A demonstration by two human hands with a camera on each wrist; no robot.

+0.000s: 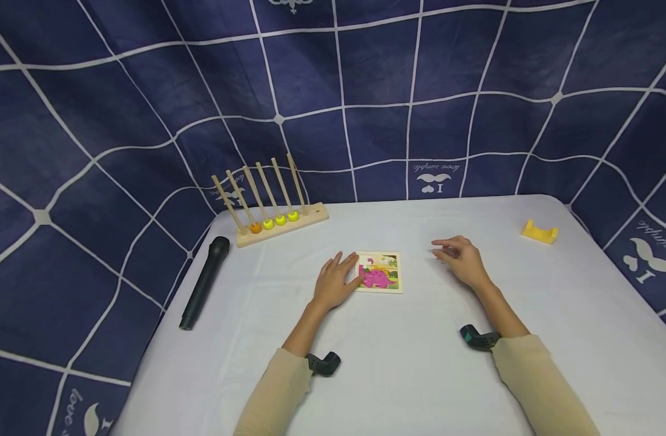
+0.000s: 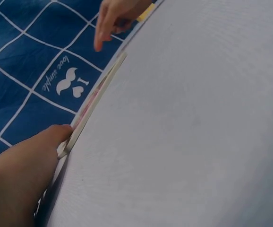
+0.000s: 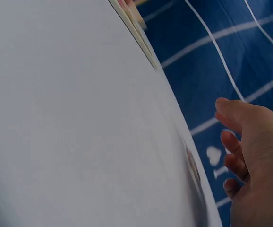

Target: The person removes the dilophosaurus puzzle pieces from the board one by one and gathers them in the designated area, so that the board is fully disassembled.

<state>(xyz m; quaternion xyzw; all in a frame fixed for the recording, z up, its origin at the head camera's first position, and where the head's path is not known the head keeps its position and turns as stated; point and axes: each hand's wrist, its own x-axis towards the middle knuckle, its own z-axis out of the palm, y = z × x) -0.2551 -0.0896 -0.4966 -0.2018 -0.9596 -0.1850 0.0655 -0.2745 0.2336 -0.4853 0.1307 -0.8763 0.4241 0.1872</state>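
A square picture board [image 1: 392, 272] with a pink dinosaur lies flat on the white table. At its left side, my left hand [image 1: 333, 286] rests with spread fingers touching the frame; the left wrist view shows the thumb side of the hand [image 2: 28, 165] against the board's edge [image 2: 96, 101]. To the right of the board hovers my right hand [image 1: 464, 261], thumb and index apart. In the right wrist view the other fingers of this hand [image 3: 259, 156] bend loosely, with nothing seen held. A small, blurred, brownish piece [image 3: 193, 165] lies on the table near it.
A wooden rack [image 1: 311, 213] with upright pegs and several yellow and orange beads stands at the back left. A black microphone [image 1: 204, 283] lies at the left edge, and a yellow holder [image 1: 540, 233] sits at the back right. A blue checked curtain [image 1: 376, 139] hangs behind.
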